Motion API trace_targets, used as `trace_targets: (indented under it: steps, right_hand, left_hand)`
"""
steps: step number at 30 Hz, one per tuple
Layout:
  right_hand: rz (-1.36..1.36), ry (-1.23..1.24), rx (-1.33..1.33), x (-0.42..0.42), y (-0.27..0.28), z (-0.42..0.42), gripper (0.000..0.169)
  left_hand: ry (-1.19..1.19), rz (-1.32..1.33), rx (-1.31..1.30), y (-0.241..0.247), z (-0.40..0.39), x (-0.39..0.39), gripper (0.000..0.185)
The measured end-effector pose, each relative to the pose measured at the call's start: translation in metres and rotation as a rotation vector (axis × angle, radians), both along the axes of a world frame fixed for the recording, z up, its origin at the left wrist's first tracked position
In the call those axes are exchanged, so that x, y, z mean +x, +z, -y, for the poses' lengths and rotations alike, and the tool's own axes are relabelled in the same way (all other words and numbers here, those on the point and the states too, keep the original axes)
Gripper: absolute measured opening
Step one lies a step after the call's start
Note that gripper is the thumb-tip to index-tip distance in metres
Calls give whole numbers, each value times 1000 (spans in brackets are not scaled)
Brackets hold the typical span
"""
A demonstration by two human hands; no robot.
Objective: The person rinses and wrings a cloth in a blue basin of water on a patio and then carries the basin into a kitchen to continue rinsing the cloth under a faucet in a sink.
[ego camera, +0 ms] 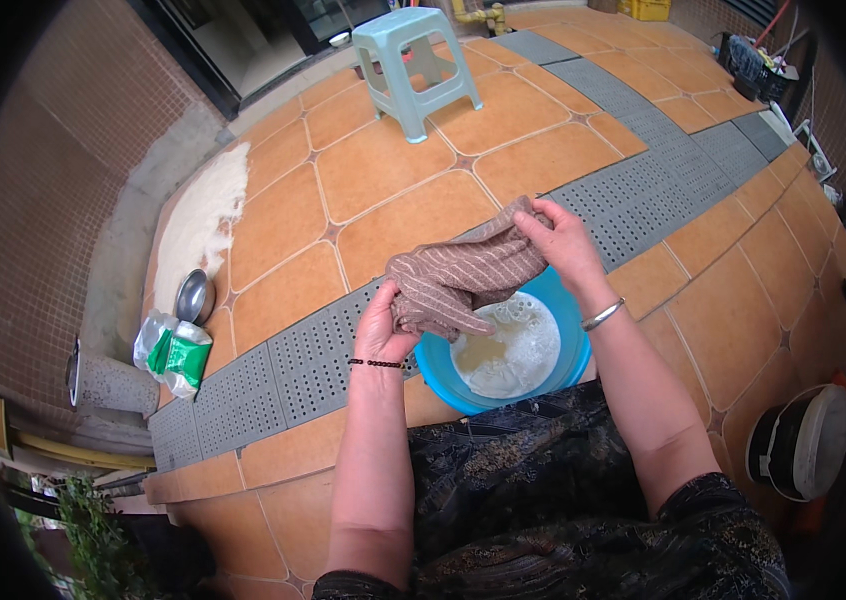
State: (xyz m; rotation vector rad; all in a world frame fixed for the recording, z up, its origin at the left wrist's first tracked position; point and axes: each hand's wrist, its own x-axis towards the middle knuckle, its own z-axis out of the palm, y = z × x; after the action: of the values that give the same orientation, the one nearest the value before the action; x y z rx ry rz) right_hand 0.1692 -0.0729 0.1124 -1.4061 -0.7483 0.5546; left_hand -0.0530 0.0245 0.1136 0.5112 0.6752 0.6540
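Observation:
A brown cloth with pale stripes is stretched between my hands above a blue plastic basin. My left hand grips its bunched lower left end, and my right hand pinches the upper right end between thumb and fingers. Sudsy, cloudy water fills the lower part of the basin, with white foam over much of it. One tapered part of the cloth hangs down over the foam. A dark bead bracelet circles my left wrist; a silver bangle is on the right one.
A light blue plastic stool stands ahead on orange tiles. Perforated grey drain covers cross the floor. At left are a metal bowl, a green and clear plastic bag and spread white material. A lidded bucket stands at right.

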Motion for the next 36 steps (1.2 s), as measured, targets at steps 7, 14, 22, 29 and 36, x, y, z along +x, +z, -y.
trace_targets:
  steps: [7,14,22,29,36]
  right_hand:
    - [303,69,-126,-12,-16,-2,24]
    - [-586,119,180,14,-1,3,23]
    - [-464,365,254,-11,9,-5,27]
    - [-360,599,164,-46,21,2,26]
    - [473,752,-265,-36,-20,4,42]
  left_hand:
    - [-11,97,-6,-12,-6,-1,27]
    - [20,-138,249,-7,-14,-6,25]
    - [-168,-693,1019,-4,14,14,32]
    - [-212,-95,819,16,35,37,33]
    - [12,-148,623,2,6,23,18]
